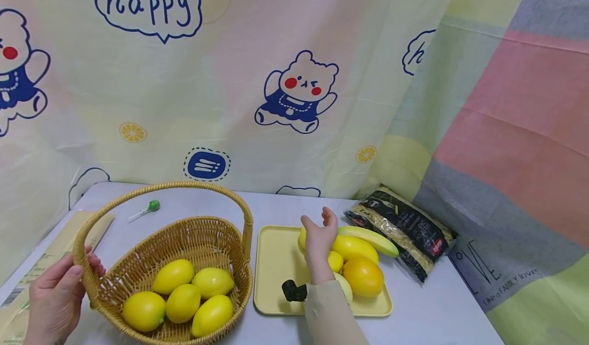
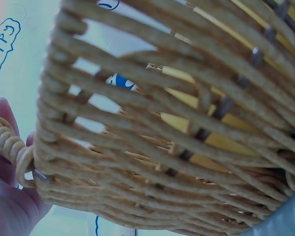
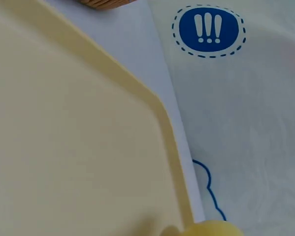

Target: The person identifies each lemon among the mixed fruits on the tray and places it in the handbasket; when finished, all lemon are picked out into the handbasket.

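My left hand (image 1: 55, 299) grips the basket (image 1: 138, 278) rim; my right hand (image 1: 318, 240), fingers relaxed, hovers over the tray (image 1: 276, 263) fruit. Best steady the basket, grasp one lemon (image 1: 335, 261) squarely.

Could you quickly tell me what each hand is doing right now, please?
Left hand: grips the basket rim at its handle base.
Right hand: open, over the tray fruit, holding nothing.

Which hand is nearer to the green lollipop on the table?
Left. The left hand grips the basket rim, below the green lollipop. The right hand is further off, over the fruit on the yellow tray.
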Action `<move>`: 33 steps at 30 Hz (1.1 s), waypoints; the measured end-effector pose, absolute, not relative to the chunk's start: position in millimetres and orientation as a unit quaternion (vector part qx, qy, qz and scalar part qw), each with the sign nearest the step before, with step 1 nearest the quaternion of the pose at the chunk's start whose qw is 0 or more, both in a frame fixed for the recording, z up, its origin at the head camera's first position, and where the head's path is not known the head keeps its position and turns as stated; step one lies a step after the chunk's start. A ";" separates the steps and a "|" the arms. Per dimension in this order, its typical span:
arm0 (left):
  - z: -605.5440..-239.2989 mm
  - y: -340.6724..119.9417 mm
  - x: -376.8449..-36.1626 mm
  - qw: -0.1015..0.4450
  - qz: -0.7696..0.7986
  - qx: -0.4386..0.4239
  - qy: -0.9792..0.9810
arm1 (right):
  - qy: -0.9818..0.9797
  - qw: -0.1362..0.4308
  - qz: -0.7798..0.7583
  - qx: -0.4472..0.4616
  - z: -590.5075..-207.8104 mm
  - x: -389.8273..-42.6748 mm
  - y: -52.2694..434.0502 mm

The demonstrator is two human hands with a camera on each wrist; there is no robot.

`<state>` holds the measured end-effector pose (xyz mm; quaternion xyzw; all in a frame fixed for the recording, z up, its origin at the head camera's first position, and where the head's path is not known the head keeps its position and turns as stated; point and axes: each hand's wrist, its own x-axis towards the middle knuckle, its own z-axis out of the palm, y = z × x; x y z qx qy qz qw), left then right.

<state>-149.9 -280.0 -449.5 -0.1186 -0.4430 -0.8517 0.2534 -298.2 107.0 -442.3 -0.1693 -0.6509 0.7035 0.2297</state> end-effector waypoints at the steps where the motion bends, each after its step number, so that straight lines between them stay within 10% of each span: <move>1: -449.8 -279.6 -149.7 0.256 -0.851 -0.113 -0.445 | -0.650 0.232 0.701 -0.180 -443.9 -299.8 106.0; 33: -450.8 -281.1 -151.1 0.254 -0.854 -0.137 -0.433 | -0.737 0.172 0.598 -0.261 -479.8 -313.2 84.8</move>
